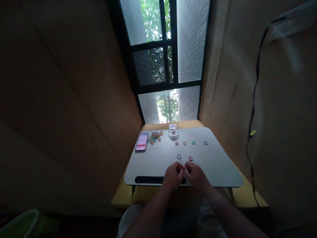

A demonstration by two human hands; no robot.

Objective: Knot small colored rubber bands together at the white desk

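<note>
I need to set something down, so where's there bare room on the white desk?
The desk is bare at right, between dark ring, right hand and right edge, and at left, between phone, slot and left hand. It's crowded far left, at the ring pile beside the phone, and just beyond the hands, at the purple ring and pink ring.

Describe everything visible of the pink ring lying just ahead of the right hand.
The pink ring is a small closed loop, its material too small to tell. It lies flat on the white tabletop, right of the purplish ring, just beyond the right hand; only the tabletop appears to touch it.
</note>
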